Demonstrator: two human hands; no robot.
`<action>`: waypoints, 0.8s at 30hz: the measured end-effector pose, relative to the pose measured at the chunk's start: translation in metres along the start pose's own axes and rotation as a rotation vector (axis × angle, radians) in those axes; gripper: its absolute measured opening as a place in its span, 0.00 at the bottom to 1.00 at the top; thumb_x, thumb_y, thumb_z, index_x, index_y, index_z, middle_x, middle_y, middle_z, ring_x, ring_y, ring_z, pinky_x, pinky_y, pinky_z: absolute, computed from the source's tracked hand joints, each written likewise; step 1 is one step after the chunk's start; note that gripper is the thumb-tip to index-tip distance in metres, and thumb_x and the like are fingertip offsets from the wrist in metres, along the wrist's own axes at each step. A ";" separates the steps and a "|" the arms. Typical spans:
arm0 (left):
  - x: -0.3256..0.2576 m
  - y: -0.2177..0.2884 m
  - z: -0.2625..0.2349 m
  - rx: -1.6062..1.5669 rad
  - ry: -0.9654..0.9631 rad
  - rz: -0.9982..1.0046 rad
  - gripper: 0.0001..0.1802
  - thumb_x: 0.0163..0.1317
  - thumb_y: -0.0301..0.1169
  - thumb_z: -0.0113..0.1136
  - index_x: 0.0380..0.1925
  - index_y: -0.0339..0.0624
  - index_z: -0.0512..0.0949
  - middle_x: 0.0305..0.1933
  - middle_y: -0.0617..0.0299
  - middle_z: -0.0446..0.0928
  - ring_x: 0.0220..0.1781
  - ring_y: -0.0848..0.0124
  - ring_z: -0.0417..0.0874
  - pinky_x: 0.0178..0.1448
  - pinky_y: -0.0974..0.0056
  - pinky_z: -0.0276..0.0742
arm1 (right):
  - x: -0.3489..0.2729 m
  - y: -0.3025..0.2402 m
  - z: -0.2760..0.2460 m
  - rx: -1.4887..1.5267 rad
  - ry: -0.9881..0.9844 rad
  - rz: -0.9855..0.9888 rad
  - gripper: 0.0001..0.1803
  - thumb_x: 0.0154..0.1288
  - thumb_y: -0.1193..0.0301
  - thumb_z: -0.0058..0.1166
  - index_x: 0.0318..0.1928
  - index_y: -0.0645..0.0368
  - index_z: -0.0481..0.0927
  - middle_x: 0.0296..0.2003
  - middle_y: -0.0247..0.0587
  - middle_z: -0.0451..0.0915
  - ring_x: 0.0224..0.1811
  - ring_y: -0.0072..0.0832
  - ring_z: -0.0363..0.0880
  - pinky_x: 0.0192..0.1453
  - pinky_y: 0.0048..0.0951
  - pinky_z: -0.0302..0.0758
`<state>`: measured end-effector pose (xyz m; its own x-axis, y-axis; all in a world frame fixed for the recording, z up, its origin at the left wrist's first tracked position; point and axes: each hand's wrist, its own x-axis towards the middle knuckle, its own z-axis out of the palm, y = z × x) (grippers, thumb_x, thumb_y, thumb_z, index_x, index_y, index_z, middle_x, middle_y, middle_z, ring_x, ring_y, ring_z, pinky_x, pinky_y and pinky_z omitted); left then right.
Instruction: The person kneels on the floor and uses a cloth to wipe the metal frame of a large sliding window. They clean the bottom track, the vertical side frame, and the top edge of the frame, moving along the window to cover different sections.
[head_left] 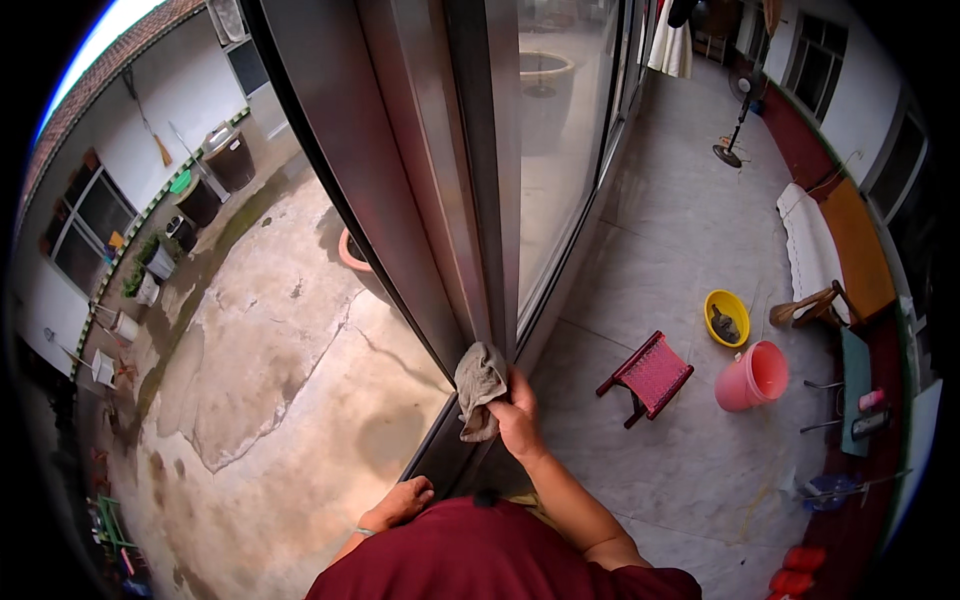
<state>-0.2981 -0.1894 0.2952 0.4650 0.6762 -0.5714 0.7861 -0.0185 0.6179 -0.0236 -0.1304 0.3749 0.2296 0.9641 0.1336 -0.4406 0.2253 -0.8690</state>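
Note:
A crumpled grey-beige cloth [482,385] is gripped in my right hand [518,415], pressed against the foot of the upright metal frame [420,150] of a sliding window. Part of the cloth hangs down over the lower rail, and the palm side of this hand is hidden. Close to my body, my left hand [402,500] rests on the sill near the dark lower rail [432,437]. Its fingers are curled at the edge, and whether they hold anything cannot be seen. Right of the frame stands a glass pane [565,130].
Indoors at right are a red woven folding stool [655,374], a pink bucket [750,378], a yellow basin [726,318] with a dark cloth, a standing fan [735,130] and a wooden bench [855,250]. Outside at left lies a concrete yard [270,350] with potted plants [155,262] along a wall.

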 end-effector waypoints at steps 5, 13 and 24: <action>0.008 0.007 -0.005 -0.003 -0.008 -0.042 0.15 0.72 0.38 0.54 0.49 0.39 0.77 0.45 0.43 0.82 0.51 0.47 0.82 0.54 0.52 0.77 | 0.050 -0.053 0.036 -0.670 0.190 -0.777 0.28 0.69 0.75 0.54 0.67 0.71 0.63 0.62 0.60 0.71 0.61 0.53 0.73 0.69 0.42 0.67; 0.023 -0.022 0.009 -0.090 0.008 -0.081 0.16 0.72 0.40 0.54 0.48 0.40 0.77 0.42 0.44 0.82 0.49 0.49 0.83 0.51 0.54 0.77 | 0.087 -0.072 0.076 -0.857 0.273 -1.042 0.35 0.67 0.73 0.59 0.69 0.72 0.59 0.67 0.68 0.64 0.67 0.60 0.66 0.71 0.51 0.64; 0.033 -0.024 0.011 -0.139 -0.010 -0.101 0.18 0.70 0.44 0.57 0.47 0.41 0.78 0.44 0.45 0.83 0.51 0.50 0.83 0.54 0.54 0.76 | 0.099 -0.107 0.083 -0.899 0.204 -1.090 0.36 0.67 0.72 0.58 0.69 0.76 0.57 0.69 0.69 0.59 0.70 0.63 0.62 0.74 0.51 0.60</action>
<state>-0.2966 -0.1749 0.2555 0.3915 0.6620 -0.6391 0.7652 0.1515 0.6257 -0.0258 -0.0473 0.5202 0.2428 0.3158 0.9173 0.7071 0.5897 -0.3902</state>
